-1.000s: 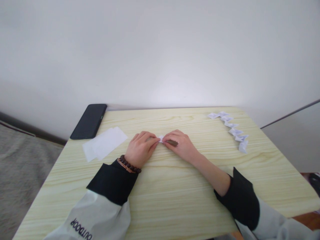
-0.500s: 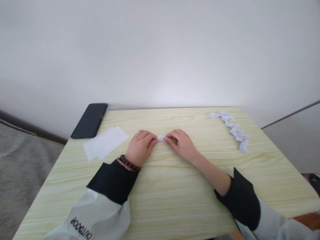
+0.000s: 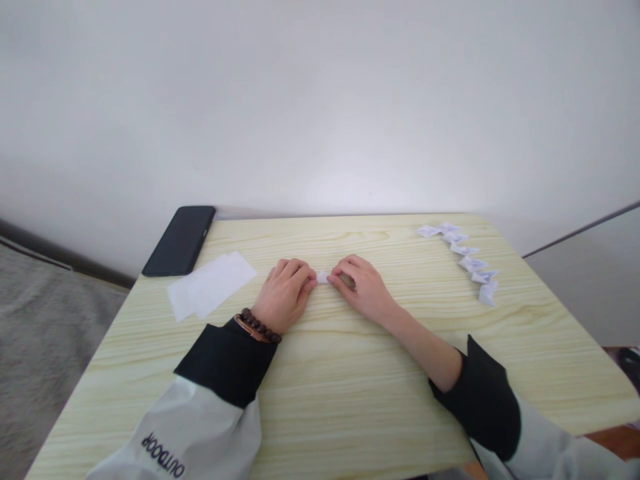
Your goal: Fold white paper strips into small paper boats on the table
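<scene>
Paper (image 3: 323, 277) runs parallel to the far edge of the table (image 3: 350, 400), ends pointing sideways, clamped by left hand (image 3: 285, 293) and right hand (image 3: 367, 291) fingertips.

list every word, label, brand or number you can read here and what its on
"OUTDOOR": dark lettering on the pale part of the left sleeve.
No other text is readable: none can be made out on the black phone, flat white sheets or folded white papers.
</scene>
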Tool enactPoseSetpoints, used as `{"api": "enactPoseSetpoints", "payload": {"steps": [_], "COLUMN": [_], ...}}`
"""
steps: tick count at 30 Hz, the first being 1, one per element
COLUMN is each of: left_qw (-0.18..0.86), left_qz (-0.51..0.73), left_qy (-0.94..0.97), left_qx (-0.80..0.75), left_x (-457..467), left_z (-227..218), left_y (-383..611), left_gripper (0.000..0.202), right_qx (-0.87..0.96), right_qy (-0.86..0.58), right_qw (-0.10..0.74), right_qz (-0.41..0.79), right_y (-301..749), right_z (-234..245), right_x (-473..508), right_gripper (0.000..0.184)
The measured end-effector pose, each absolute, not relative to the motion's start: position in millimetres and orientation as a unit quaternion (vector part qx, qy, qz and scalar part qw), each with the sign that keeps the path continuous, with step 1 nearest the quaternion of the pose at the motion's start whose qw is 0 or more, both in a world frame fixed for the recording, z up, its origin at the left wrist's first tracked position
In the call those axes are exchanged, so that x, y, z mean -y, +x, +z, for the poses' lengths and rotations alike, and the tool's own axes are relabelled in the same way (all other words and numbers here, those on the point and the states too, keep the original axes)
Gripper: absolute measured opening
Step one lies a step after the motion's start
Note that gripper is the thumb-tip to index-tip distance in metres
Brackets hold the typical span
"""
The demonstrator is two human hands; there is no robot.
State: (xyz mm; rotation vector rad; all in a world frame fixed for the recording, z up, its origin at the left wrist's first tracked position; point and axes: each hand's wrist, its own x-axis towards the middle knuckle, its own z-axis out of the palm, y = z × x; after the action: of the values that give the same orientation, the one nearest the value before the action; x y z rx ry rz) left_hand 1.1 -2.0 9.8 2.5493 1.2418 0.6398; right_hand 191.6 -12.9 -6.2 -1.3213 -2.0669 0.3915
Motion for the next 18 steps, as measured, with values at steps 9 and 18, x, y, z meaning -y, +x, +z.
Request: {"api": "enactPoseSetpoints", "payload": {"steps": [9,18], "left_qw": [0.169,0.189], "left_qz": [0.267,0.267], "left_qy": [0.847,0.843], "left_qx": [-0.427,-0.428], "left_x": [-1.2,-1.6], "left_z": [3.8,5.7], "left_y": [-1.2,-0.6], "left_gripper": [0.017,0.019], "right_qx": [0.789,0.765], "right_qy": [-0.509,-0.532], "right_qw": [0.309,0.327], "right_qz": [0.153,0.157], "right_y": [192.2,190.9], "right_z": [-5.3,-9.1], "right_x": [13.8,13.2], "right_gripper": [0.021,0.022]}}
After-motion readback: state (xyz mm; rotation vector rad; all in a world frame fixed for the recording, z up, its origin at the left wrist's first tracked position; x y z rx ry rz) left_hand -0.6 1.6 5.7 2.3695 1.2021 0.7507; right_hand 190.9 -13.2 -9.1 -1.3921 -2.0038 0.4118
